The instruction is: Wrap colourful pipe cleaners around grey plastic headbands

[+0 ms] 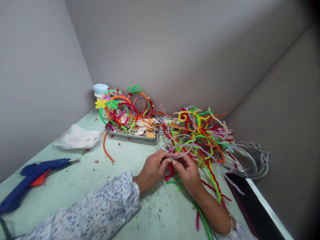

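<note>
My left hand (155, 168) and my right hand (188, 171) meet over the table, fingertips pinched together. Between them passes a lavender pipe cleaner (197, 146), its long free end trailing off to the right. A thin grey wire hoop (183, 136) rises behind the fingers and appears to be pinched with it. Below the fingertips hangs a red, curled pipe cleaner (170, 172). The fingers cover the exact spot where these pieces join. Just beyond my right hand spreads a tangled heap of colourful pipe cleaners (200, 123).
A metal tray (135, 135) holds shells and small stones, with decorated pipe-cleaner headbands (125, 111) on top. A blue-lidded jar (101, 89) stands behind. Leftward lie a plastic bag (78, 137) and a blue glue gun (37, 175). Grey hoops (252, 161) lie at right, above a black object (250, 203).
</note>
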### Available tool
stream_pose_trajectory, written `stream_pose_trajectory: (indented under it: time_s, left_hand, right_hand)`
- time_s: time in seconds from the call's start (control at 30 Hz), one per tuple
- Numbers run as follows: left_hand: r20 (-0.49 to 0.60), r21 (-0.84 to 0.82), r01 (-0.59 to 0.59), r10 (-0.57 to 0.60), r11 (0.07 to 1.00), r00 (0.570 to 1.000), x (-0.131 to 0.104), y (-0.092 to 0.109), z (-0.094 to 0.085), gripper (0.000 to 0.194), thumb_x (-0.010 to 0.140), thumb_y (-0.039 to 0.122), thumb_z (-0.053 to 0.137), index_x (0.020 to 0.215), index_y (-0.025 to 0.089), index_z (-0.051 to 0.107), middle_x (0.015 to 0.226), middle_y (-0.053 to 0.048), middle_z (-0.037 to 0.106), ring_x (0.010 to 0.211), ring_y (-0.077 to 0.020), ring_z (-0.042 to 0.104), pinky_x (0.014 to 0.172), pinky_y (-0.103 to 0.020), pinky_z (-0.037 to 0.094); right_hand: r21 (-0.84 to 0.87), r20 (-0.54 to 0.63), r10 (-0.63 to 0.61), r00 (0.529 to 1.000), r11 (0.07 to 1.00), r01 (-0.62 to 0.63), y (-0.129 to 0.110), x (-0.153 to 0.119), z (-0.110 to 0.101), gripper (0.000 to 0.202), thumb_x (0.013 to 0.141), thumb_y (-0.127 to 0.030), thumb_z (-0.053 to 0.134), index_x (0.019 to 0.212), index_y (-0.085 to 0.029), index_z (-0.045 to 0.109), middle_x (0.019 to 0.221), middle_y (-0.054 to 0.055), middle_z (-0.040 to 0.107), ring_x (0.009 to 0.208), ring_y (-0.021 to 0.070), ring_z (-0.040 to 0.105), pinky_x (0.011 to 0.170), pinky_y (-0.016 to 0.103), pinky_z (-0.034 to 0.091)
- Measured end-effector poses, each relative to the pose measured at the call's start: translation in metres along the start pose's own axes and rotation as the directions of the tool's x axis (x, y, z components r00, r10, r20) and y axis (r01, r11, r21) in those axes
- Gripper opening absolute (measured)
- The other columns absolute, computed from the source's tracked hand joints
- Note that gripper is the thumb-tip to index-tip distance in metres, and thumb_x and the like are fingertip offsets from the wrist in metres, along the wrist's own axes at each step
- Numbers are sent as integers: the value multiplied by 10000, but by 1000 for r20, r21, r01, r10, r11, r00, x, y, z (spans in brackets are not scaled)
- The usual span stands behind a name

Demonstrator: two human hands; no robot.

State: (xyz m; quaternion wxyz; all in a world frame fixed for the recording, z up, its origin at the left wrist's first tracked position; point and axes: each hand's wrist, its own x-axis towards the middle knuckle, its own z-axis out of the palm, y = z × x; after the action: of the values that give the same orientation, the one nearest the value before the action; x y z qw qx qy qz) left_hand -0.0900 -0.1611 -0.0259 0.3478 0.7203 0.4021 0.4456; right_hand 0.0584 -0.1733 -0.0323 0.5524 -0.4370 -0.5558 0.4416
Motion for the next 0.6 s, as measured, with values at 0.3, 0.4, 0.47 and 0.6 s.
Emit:
stream_pose_trajectory:
  time_s: [0.3, 0.4, 0.47, 0.6]
  left_hand:
    - [3, 0, 2, -2, 1000, 1000, 0, -3, 1, 176, 886, 213, 495, 953, 184, 656, 895, -32, 653, 835, -150, 588, 783, -258, 452]
    - [35, -15, -20, 20, 1000, 999, 0, 1, -1, 194, 892, 208, 487, 981, 181, 658, 908, -37, 649, 856, -153, 588, 794, -262, 448]
    - [51, -10, -28, 29, 1000, 998, -1, 4, -3, 196, 891, 197, 486, 980, 177, 659, 919, -42, 648, 874, -158, 585, 806, -268, 443]
    - [64, 10, -27, 26, 1000, 998, -1, 6, -4, 193, 894, 193, 477, 960, 170, 657, 914, -44, 644, 866, -159, 578, 799, -272, 439]
  right_hand:
    - [-17, 6, -16, 1000, 1000, 16, 4, -3, -2, 162, 813, -318, 615, 939, -217, 605, 801, 8, 636, 627, 137, 562, 566, 250, 467]
    - [-20, 13, -56, 998, 998, 56, 3, -3, -5, 135, 815, -292, 616, 926, -218, 633, 860, 17, 644, 696, 144, 585, 608, 253, 474]
    - [-39, 11, -77, 997, 996, 77, 2, -2, -6, 134, 812, -278, 617, 925, -219, 659, 882, 20, 646, 725, 147, 591, 626, 254, 474]
    - [-66, 23, -69, 997, 995, 70, 3, -1, -6, 170, 817, -283, 615, 964, -217, 669, 878, 22, 659, 714, 148, 593, 617, 253, 474]
